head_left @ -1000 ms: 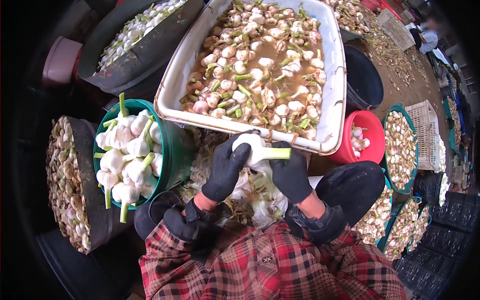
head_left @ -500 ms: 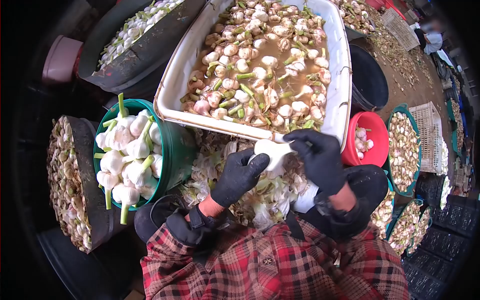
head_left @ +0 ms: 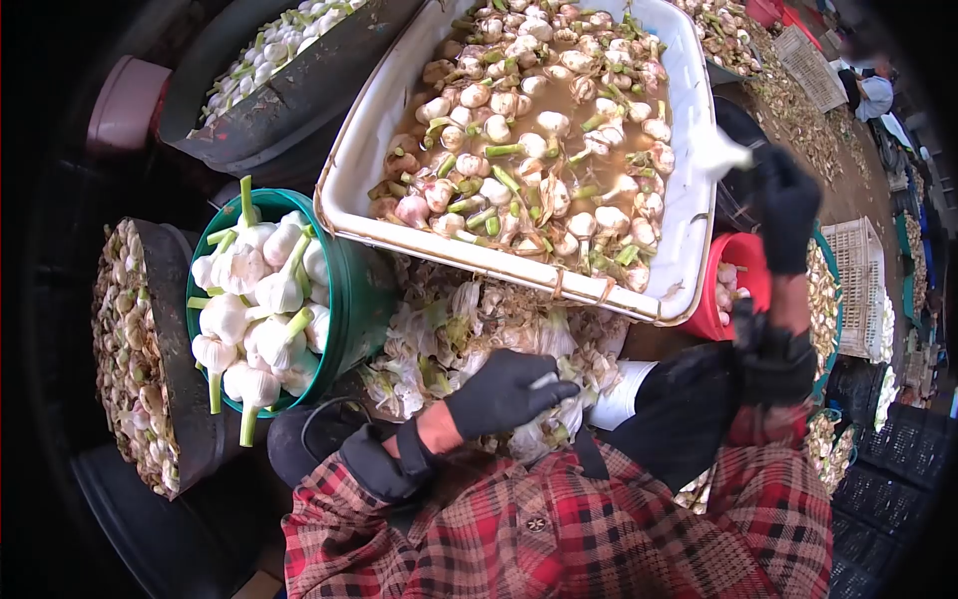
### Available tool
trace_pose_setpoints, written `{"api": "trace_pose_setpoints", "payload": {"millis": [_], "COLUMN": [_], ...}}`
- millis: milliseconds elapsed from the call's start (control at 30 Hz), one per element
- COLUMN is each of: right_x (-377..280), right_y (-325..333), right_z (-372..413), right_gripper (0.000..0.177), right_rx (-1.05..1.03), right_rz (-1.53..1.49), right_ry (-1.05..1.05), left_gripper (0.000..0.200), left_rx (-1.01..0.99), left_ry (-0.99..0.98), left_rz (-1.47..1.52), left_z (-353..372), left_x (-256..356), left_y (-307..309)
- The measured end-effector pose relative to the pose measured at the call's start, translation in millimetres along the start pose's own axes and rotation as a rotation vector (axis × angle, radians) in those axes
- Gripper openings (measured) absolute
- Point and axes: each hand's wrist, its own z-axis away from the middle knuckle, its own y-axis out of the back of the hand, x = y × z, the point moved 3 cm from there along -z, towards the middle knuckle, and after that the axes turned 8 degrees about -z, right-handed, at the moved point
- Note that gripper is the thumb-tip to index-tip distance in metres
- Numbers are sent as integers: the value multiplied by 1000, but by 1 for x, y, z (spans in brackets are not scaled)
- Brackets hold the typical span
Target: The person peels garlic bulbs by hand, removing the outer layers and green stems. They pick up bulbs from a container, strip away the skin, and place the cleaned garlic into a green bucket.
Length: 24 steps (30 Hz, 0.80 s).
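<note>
My right hand (head_left: 785, 205), in a black glove, is raised at the right of the white tub (head_left: 454, 245), its fingers closed on the stem end of a white garlic bulb (head_left: 717, 155) that is blurred by motion. Low in front of me is my gloved left hand (head_left: 507, 393), over a heap of peeled garlic skins (head_left: 429, 344). Its fingers are pressed together near a small pale bit, too small to name. Inside the tub, unpeeled garlic bulbs (head_left: 439, 195) with green stems lie in brown water.
A green bucket (head_left: 354, 299) of clean white garlic (head_left: 279, 292) stands at the left, beside a dark container (head_left: 190, 349) of garlic. Farther right are a red bucket (head_left: 753, 265) and a white crate (head_left: 853, 270). A person (head_left: 875, 95) is at the upper right.
My right hand has swung up and to the right, carrying the bulb away from my left hand. My left hand has let go of the bulb and moved slightly down.
</note>
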Motion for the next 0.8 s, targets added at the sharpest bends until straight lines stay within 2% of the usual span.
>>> {"api": "trace_pose_setpoints", "payload": {"millis": [67,100,133,167,233,267,300,333,367,433,467,567,633,667,733,767,800], "right_x": [31,51,70,77,29,41,90,52,31,10,-3,23,40,27,10,-2,-17], "right_y": [29,36,37,34,-10,-38,-83,-115,-145,-193,-207,-244,-246,-230,-192,-177,-159], "right_z": [-49,-66,-78,-84,-50,-52,-50,-24,-6,20,26,32,23,21,22,27,33], "right_gripper": [24,24,29,36,45,45,39,34,38,57,50,46,38,36,36,36,36], "right_rx": [106,104,163,220,-10,-303,-363,-517,-651,-781,-924,-986,-927,-833,-640,-609,-577], "right_rz": [72,76,478,879,549,232,213,131,230,475,545,593,577,480,170,78,-14], "right_ry": [58,60,215,372,199,95,190,214,96,197,67,164,206,212,272,264,256], "left_gripper": [29,41,41,44,49,49,47,45,45,40,40,34,27,27,21,27,27], "left_rx": [-43,-228,-225,-286,-389,-393,-339,-286,-291,-308,-305,-213,-86,-78,276,373,371], "left_ry": [-74,17,15,-25,-37,-33,-62,-91,-89,-78,-73,-63,-60,-59,-11,-23,-27], "left_rz": [-227,-337,-335,-458,-618,-617,-614,-611,-612,-572,-572,-501,-423,-421,-128,-94,-92], "left_z": [3,3,4,5,3,3,3,3,2,2,2,3,-2,-4,-7,-9,-12], "left_x": [0,0,-1,-1,4,4,6,7,6,5,5,9,15,16,19,23,23], "left_y": [-15,-16,-16,-18,-19,-21,-23,-24,-24,-24,-23,-15,-3,0,17,28,33]}}
